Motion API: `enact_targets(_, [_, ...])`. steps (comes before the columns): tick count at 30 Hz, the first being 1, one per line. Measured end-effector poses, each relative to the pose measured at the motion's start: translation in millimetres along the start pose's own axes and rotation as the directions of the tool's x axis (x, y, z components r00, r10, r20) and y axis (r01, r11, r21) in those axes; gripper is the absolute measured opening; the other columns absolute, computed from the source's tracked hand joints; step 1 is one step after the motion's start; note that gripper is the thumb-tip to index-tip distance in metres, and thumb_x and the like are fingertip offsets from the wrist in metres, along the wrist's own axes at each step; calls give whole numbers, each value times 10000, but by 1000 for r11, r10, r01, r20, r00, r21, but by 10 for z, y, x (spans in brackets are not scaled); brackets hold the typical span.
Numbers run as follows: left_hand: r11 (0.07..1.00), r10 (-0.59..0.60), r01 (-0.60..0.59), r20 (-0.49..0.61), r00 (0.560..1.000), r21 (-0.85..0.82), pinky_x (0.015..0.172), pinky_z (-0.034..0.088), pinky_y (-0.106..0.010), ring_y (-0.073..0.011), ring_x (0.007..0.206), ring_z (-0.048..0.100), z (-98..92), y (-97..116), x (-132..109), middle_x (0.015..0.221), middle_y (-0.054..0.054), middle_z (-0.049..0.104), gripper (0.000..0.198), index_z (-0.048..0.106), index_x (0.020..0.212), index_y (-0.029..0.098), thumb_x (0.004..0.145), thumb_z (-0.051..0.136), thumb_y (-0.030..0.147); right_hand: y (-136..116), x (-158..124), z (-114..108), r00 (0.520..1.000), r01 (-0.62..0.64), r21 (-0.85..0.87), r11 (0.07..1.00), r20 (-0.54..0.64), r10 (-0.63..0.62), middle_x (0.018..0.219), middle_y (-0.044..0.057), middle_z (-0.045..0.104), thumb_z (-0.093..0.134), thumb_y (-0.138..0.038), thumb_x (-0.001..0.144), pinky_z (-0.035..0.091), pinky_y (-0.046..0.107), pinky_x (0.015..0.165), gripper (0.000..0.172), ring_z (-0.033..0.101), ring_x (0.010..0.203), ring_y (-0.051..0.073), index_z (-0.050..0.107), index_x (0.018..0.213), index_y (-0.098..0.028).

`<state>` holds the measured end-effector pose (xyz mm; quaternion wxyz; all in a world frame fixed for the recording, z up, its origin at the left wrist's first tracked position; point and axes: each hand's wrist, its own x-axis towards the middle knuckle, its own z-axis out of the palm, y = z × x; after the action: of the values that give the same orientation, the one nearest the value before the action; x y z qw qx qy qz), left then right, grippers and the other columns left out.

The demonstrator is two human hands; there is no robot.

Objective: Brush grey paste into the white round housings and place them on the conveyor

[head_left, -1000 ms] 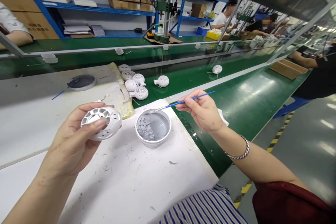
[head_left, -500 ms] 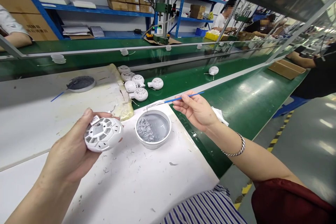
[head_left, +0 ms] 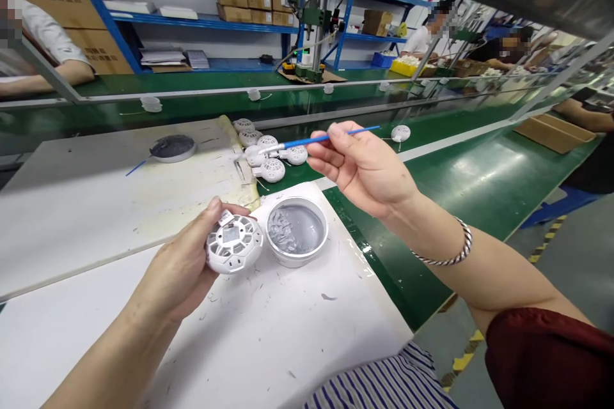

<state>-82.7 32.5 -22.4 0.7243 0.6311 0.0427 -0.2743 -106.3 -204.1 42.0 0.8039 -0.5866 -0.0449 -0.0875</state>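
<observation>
My left hand (head_left: 185,268) is closed around a white round plastic housing (head_left: 235,252) with a ring of slots and a square grey patch at its centre. Between the thumb and fingers of my right hand (head_left: 367,169) is a thin blue paintbrush (head_left: 307,140), held nearly level with its tip pointing left. Grey paste shows at the brush end. Below the brush, just right of the housing, stands a white tub (head_left: 292,260) of grey paste (head_left: 307,230). The brush is clear of both the tub and the housing.
Several similar white housings (head_left: 272,170) lie grouped on the green bench beyond the tub. A second tub of paste (head_left: 173,148) with a blue stick (head_left: 135,168) sits on a white board (head_left: 96,198). One housing (head_left: 400,133) lies farther right. Co-workers sit along the line.
My right hand has lifted the brush up from above the tub's rim. My left hand has brought the housing rightward, nearer the tub. The whole view has shifted slightly.
</observation>
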Motion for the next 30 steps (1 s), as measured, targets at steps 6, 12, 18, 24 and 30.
enact_targets(6, [997,57,-56,24,998,-56,603,463,-199,-147,757,565,24,30,-64,873,-36,648,420,695,895,229,739,630,614,173,-190,130,993,73,-107,992,104,-62,821,-21,708,708,-308,803,616,226,715,205,711,740,105,545,800,-184])
enact_targets(12, [997,81,-81,28,996,-7,537,420,-214,-143,676,533,24,18,-90,831,-34,639,424,691,904,252,741,611,635,140,-375,154,927,338,-362,869,286,-242,898,26,692,609,-159,868,609,300,785,43,702,845,146,580,873,-191])
enact_targets(18, [992,125,-126,44,991,24,560,439,-240,-165,674,558,24,21,-62,804,-47,655,427,672,909,236,769,582,629,-94,-423,130,545,794,-433,428,818,-184,1026,83,720,471,-71,897,556,296,886,177,677,1018,161,606,945,-175])
enact_targets(24, [989,134,-137,52,990,49,541,431,-209,-136,639,541,7,32,-70,780,-26,642,432,662,911,224,773,580,626,-253,-402,117,507,843,-404,355,818,-271,1003,64,732,462,-78,920,520,251,878,167,680,999,114,613,910,-150])
enact_targets(30, [991,104,-116,173,979,62,566,452,-191,-125,661,568,37,48,-157,800,-22,651,424,674,915,223,835,510,607,-199,-335,73,508,861,-327,389,535,-675,841,44,731,669,-116,808,588,233,613,104,706,708,150,645,889,-176])
